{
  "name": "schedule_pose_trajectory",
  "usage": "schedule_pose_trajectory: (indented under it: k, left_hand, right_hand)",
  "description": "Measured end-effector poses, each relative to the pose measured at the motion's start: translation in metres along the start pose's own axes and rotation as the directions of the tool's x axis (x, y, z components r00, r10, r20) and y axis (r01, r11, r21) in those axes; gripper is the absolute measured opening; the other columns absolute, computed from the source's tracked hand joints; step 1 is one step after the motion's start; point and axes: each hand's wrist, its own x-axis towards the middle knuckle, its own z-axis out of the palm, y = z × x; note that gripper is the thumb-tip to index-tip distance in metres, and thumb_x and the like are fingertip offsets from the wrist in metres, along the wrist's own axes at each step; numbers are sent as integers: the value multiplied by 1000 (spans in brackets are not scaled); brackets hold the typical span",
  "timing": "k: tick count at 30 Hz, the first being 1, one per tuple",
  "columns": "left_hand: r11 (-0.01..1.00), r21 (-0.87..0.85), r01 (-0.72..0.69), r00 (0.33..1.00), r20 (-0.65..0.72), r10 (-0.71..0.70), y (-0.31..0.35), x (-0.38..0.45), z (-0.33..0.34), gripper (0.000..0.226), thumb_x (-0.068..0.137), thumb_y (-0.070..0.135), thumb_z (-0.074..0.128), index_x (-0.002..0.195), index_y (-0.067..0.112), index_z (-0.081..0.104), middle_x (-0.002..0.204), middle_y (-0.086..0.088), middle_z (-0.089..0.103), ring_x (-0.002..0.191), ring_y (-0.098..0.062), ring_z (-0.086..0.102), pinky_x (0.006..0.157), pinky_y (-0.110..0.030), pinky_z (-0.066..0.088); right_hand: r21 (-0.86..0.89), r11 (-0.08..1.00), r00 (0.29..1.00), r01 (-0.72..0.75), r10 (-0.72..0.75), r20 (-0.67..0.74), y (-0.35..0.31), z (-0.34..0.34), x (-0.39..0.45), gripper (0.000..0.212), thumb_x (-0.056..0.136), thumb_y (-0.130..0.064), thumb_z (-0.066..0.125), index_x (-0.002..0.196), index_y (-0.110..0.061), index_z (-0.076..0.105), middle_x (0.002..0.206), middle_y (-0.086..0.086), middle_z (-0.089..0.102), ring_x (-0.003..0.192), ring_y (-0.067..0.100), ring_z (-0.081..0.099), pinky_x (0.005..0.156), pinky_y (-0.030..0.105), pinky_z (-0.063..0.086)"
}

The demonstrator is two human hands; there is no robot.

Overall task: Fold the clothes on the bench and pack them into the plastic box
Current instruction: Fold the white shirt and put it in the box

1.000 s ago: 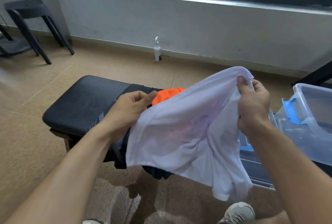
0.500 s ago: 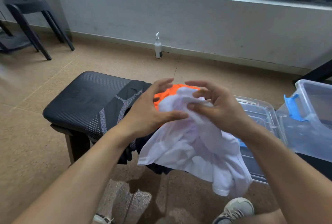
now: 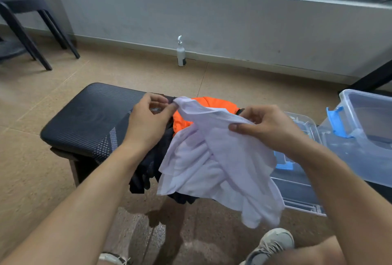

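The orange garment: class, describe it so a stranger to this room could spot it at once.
Find the black padded bench standing before the grey wall. At its right end lies a heap of clothes; the orange garment sits at the back, behind the white shirt held in both hands. It is the only bright thing among dark and white cloth.
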Motion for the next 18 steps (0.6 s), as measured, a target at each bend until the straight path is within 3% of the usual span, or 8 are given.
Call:
schedule_pose_trajectory:
  k: [2,4,8,10,12,14,16,18]
  left_hand:
    - [975,213,68,990,107,-92,-11,4,-1,48,74,56,82,104,25,63,101,11,67,97,-12,65,82,-33,52]
    - [909,412,68,948,256,-187,-19,2,-1,57,65,65,84,101,27,61,98,11,65,94,-11,64,81,-34,53]
    - [756,653,-45,873,393,-288,-25,-10,8,59,59,67,84,95,24,64,94,5,70,91,-19,68,85,-43,57]
    - [709,703,-52,876,372,-305,-28,-9,9,54,62,63,83,92,22,64,90,4,71,87,-19,68,80,-39,55]
    - [727,685,-46,871,384,-306,-31,-6,9,42,68,54,83,84,19,66,82,3,71,79,-21,67,70,-35,53]
    - [805,592,-29,877,401,-263,-29,-3,8,29,76,39,82,75,17,63,72,3,66,68,-19,60,60,-30,44]
    - [896,445,0,916,359,-178,-23,0,4,26,84,32,78,76,13,62,72,1,62,64,-15,52,56,-28,38]
    - [977,209,38,965,245,-90,-17,6,-3,29,83,35,78,83,8,66,77,-6,66,68,-16,53,61,-30,39]
  right_hand:
    - [50,993,985,-105,111,-132,3,-8,0,26,81,-40,82,72,-19,70,59,-10,65,58,7,55,56,26,41]
    - [319,926,936,-201,278,-217,8,-16,2,31,83,-43,79,71,-18,66,64,-6,64,63,15,57,60,29,45]
    - [810,527,879,-258,476,-30,12,-27,9,33,91,-36,72,104,-6,66,102,17,67,91,28,66,85,47,58]
    - [861,392,884,-324,450,128,9,-32,7,36,95,-38,64,110,-5,66,103,16,70,92,28,70,78,44,62]
    - [851,381,894,-362,399,202,6,-37,3,37,99,-38,58,112,-5,68,101,15,71,88,26,73,71,39,63]
    - [859,409,920,-307,359,158,6,-43,2,41,100,-36,57,123,-4,67,110,14,70,99,27,70,81,39,62]
    - [903,407,949,-138,315,3,7,-48,3,41,99,-36,59,129,-8,64,114,14,66,109,28,65,95,46,56]
    - [919,385,940,87,273,-203,8,-52,3,22,98,-33,63,112,-16,66,105,7,68,102,25,65,98,49,54]
